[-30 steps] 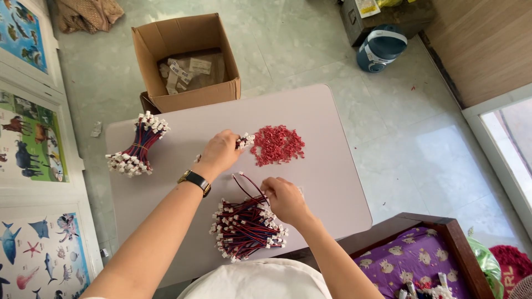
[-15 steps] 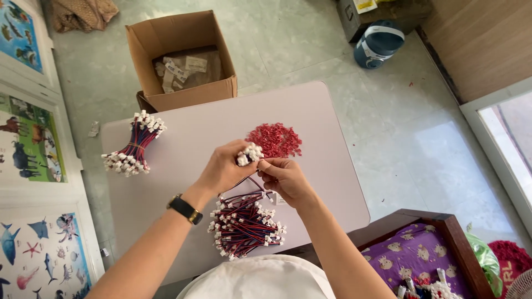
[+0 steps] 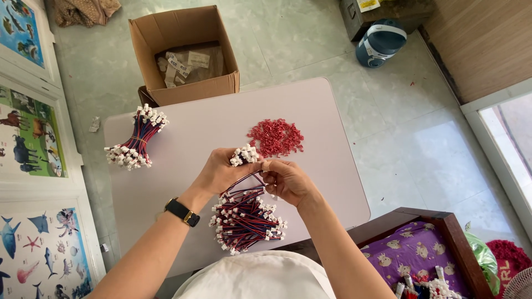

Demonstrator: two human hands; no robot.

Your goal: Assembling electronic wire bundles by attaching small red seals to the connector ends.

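1. The left hand (image 3: pixel 221 171), with a black wristwatch (image 3: pixel 182 212) on its wrist, is closed around a small clutch of white plastic wire connectors (image 3: pixel 244 155), which stick up above the fingers.
2. The right hand (image 3: pixel 288 181) meets the left over the table; its fingertips pinch a thin red-and-blue wire lead (image 3: pixel 246 178) that loops down between the two hands. What the pinch holds at its tip is too small to make out.
3. A loose pile of red, blue and black wire leads with white end plugs (image 3: pixel 244 221) lies on the pale rectangular tabletop (image 3: pixel 327 144) just below the hands, partly covered by them.
4. A heap of small red plastic housings (image 3: pixel 276 137) lies just beyond the hands.
5. A tied bundle of similar wires (image 3: pixel 136 138) rests near the table's far left corner.
6. An open brown cardboard box (image 3: pixel 188 52) stands on the floor behind the table; its contents are hard to identify.
7. A dark wooden tray with purple patterned lining (image 3: pixel 426 249) is cut off at the lower right.
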